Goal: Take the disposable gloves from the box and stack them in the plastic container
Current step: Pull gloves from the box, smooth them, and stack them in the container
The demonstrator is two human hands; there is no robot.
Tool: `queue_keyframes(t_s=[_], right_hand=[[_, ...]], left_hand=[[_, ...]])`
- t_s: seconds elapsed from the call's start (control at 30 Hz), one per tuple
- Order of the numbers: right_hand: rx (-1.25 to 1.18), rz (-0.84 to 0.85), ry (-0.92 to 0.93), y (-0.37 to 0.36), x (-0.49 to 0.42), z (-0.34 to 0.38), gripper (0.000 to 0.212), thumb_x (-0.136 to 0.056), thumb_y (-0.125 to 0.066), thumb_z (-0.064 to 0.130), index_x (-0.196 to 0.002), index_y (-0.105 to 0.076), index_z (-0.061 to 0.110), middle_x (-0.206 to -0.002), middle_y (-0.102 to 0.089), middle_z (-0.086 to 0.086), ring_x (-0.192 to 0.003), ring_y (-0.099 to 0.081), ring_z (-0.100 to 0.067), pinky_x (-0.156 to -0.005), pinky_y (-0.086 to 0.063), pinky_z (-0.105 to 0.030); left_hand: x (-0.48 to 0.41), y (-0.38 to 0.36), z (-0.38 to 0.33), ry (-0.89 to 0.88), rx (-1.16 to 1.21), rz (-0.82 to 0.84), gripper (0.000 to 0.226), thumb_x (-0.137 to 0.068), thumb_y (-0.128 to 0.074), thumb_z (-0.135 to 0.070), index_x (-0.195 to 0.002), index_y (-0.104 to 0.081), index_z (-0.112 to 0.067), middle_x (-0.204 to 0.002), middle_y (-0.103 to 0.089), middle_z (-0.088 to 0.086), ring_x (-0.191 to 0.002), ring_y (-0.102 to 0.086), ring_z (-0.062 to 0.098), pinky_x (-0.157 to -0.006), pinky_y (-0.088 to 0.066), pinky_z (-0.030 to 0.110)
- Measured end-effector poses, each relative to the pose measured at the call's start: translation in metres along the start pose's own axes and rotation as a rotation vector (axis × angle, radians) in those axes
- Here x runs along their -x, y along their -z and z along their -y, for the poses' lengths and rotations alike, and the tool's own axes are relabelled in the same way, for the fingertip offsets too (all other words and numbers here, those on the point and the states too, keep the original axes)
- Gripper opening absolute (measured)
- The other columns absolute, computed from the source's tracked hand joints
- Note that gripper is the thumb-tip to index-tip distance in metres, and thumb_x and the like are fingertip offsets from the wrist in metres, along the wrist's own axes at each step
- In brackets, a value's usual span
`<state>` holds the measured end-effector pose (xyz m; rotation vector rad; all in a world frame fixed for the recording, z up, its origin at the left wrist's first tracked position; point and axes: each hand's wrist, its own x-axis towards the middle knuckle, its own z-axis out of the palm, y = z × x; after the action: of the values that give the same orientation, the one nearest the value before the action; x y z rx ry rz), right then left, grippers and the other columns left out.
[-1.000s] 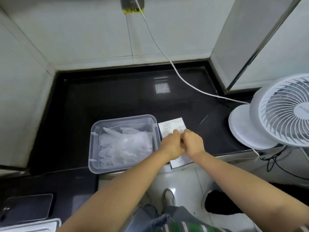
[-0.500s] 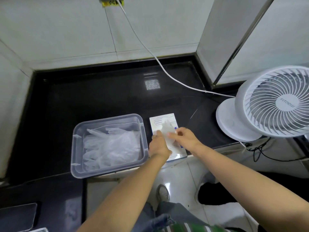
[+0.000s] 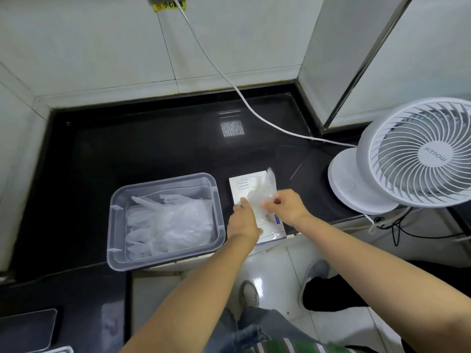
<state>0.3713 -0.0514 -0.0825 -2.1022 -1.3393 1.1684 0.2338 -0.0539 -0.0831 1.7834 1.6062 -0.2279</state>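
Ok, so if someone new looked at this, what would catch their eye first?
Probably the big white fan standing far right on the counter. Then, at the front, the right hand pinching a clear glove up out of the white box, which the left hand rests on. Just left sits the plastic container holding a pile of gloves.

On the table (image 3: 153,149), near its front edge, sat the plastic container (image 3: 163,180) with a stack of gloves (image 3: 170,222) lying in it. Just beside it, at three o'clock, lay the box (image 3: 238,191). The left hand (image 3: 242,221) rested on the box's near half, and the right hand (image 3: 288,205), at three o'clock of the left, held a glove (image 3: 266,189) over the box. Well apart, at two o'clock from the box, stood a fan (image 3: 418,154) on the table's right end. A cable (image 3: 229,80) ran from the wall at twelve o'clock across the table to the fan.
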Motion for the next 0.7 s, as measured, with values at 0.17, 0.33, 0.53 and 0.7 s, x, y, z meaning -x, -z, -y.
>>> queue_keyframes(t_s=[0.17, 0.33, 0.53, 0.7], right_hand=[[-0.164, -0.101, 0.126, -0.008, 0.000, 0.016, 0.039, -0.083, -0.076, 0.016, -0.060, -0.046, 0.007, -0.059, -0.044, -0.003, -0.057, -0.039, -0.015, -0.055, -0.039, -0.028], [-0.389, -0.207, 0.204, 0.005, 0.001, 0.031, 0.036, -0.086, -0.075, 0.020, -0.067, -0.048, 0.005, -0.063, -0.045, -0.009, -0.061, -0.042, -0.017, -0.057, -0.042, -0.029], [-0.680, -0.267, 0.233, 0.021, -0.003, 0.059, 0.054, -0.087, -0.067, 0.040, -0.090, -0.049, -0.011, -0.077, -0.056, -0.015, -0.068, -0.056, -0.023, -0.064, -0.050, -0.036], [-0.618, -0.168, 0.189, 0.015, -0.006, 0.056, 0.070, -0.074, -0.069, 0.053, -0.088, -0.049, -0.012, -0.077, -0.055, -0.020, -0.072, -0.054, -0.026, -0.064, -0.048, -0.040]], left_hand=[[0.001, 0.001, 0.001, -0.024, -0.035, 0.005, 0.099, -0.088, -0.072, -0.028, -0.155, -0.002, -0.008, -0.147, -0.030, 0.017, -0.125, -0.049, 0.035, -0.095, -0.045, 0.038], [-0.002, 0.000, 0.000, -0.033, -0.049, 0.015, 0.098, -0.088, -0.072, -0.027, -0.154, -0.003, -0.005, -0.145, -0.031, 0.018, -0.123, -0.051, 0.035, -0.095, -0.046, 0.038], [-0.001, 0.005, -0.001, -0.011, 0.016, 0.054, 0.094, -0.089, -0.070, -0.028, -0.155, -0.006, -0.007, -0.146, -0.031, 0.014, -0.124, -0.049, 0.035, -0.098, -0.044, 0.038], [0.003, 0.029, 0.001, -0.088, 0.448, -0.079, 0.012, -0.091, -0.055, -0.005, -0.086, -0.065, -0.002, -0.085, -0.066, 0.015, -0.081, -0.065, 0.029, -0.077, -0.053, 0.033]])
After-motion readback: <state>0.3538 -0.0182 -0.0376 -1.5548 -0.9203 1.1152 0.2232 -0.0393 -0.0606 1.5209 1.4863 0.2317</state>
